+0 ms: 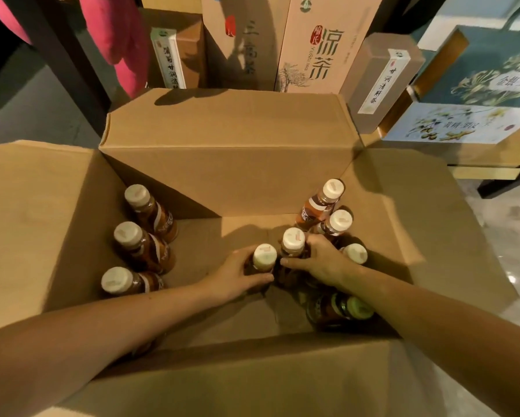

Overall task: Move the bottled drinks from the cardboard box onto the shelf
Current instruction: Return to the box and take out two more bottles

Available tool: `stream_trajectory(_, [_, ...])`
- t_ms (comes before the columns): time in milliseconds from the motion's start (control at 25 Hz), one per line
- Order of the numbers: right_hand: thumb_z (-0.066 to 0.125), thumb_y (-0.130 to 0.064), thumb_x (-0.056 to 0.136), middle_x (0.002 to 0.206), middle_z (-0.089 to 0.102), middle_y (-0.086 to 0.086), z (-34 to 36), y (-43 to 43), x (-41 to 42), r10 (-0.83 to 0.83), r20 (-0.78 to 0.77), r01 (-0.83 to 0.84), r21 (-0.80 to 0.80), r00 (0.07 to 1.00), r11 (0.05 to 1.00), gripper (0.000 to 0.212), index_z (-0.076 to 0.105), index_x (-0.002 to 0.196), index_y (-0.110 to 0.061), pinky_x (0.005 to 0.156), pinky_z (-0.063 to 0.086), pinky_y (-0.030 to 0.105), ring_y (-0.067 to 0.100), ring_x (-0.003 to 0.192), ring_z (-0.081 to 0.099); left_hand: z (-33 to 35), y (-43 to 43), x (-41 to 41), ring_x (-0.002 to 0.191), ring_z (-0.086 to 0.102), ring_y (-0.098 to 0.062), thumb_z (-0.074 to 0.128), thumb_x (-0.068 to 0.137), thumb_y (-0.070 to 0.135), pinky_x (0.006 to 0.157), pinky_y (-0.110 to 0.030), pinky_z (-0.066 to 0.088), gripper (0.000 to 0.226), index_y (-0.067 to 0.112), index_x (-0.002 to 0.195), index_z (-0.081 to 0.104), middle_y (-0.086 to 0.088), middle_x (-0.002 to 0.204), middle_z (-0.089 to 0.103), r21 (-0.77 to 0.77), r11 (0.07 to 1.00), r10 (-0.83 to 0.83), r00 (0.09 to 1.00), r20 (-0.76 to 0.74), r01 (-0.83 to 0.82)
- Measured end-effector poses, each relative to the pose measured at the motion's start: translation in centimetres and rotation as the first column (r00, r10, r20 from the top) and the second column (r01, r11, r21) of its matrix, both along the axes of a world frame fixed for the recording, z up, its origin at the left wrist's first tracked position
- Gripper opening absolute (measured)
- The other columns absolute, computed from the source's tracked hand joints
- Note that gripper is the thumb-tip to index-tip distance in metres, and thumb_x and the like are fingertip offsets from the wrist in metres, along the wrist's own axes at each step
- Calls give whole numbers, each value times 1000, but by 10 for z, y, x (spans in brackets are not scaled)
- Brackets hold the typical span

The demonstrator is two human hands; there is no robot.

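Reaching into the open brown cardboard box (252,182), the left hand (237,275) wraps curled fingers round one white-capped brown drink bottle (264,256); the right hand (323,261) grips its upright neighbouring bottle (293,239), probably to lift both together.

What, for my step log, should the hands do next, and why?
Probably lift both bottles straight up. The left hand grips the near middle bottle and the right hand grips the far middle bottle. Both are low inside the cardboard box, with other bottles crowding the right side.
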State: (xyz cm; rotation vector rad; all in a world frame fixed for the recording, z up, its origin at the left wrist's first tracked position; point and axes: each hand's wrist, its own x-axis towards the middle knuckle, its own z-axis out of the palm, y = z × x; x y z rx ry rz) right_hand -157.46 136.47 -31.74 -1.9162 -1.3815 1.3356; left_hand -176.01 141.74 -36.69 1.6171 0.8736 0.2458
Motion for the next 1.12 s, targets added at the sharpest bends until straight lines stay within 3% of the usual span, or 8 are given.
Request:
stream_trajectory(160, [71, -10, 80, 105, 64, -3, -3, 1, -2, 2, -34, 0, 65, 999, 998, 36, 59, 113, -7, 92, 47, 18, 5, 99, 58, 4, 7, -1, 117, 53, -21, 75, 76, 31, 105, -39, 40, 53, 12, 122, 57, -5, 119, 62, 109, 993, 51, 997, -56, -45])
stream_trajectory(320, [73, -16, 79, 113, 65, 0, 0, 5, -5, 74, -54, -70, 82, 996, 994, 40, 58, 116, -12, 95, 46, 24, 11, 108, 59, 17, 13, -3, 105, 52, -9, 70, 82, 21, 86, -12, 38, 45, 8, 123, 56, 3, 110, 59, 156, 988, 25, 996, -87, -11])
stream_trajectory(400, [75, -28, 76, 112, 66, 0, 4, 7, -7, 86, -36, -81, 116, 996, 990, 43, 60, 113, -12, 96, 48, 29, 11, 105, 61, 32, 15, -8, 98, 54, -6, 68, 84, 21, 79, -7, 40, 34, 12, 115, 58, 10, 101, 59, 176, 984, 4, 998, -71, 9])
stream_trajectory(480, [74, -30, 77, 112, 66, 0, 15, 9, -10, 48, -55, -40, 135, 997, 990, 44, 61, 114, -11, 95, 48, 33, 14, 106, 60, 52, 16, -16, 98, 59, -5, 65, 85, 21, 86, -10, 44, 27, 18, 111, 57, 14, 101, 61, 154, 988, 27, 999, -36, -21])
stream_trajectory(720, [70, -20, 81, 116, 64, 3, 89, 15, -32, 113, -176, -71, 232, 978, 970, 41, 57, 118, -11, 89, 43, 26, 13, 106, 59, 149, -8, -46, 97, 56, 4, 59, 88, 20, 78, -3, 45, 30, 25, 115, 49, 18, 106, 58, 113, 951, 280, 956, 81, -288])
stream_trajectory(920, [76, -47, 58, 124, 60, -1, 159, 20, -76, 201, -312, -87, 342, 929, 936, 83, 48, 128, -12, 92, 44, 34, 19, 116, 55, 216, -56, -82, 90, 59, -1, 61, 84, 32, 73, -12, 45, 31, 23, 113, 56, 15, 100, 62, 185, 751, 602, 773, 202, -633])
stream_trajectory(960, [74, -49, 56, 120, 62, 0, 173, 20, -89, 239, -339, -97, 387, 910, 917, 80, 52, 125, -14, 91, 45, 33, 20, 114, 57, 226, -65, -92, 92, 61, -3, 61, 83, 35, 76, -16, 45, 32, 21, 111, 59, 12, 101, 65, 186, 703, 650, 726, 226, -687])
stream_trajectory(1120, [70, -28, 79, 88, 67, -13, 217, 12, -158, 450, -355, -210, 544, 819, 812, 11, 63, 88, -30, 80, 48, 20, 1, 88, 63, 262, -104, -149, 108, 62, -17, 61, 78, 44, 99, -37, 43, 43, 18, 112, 62, -2, 112, 68, 196, 529, 755, 563, 336, -826])
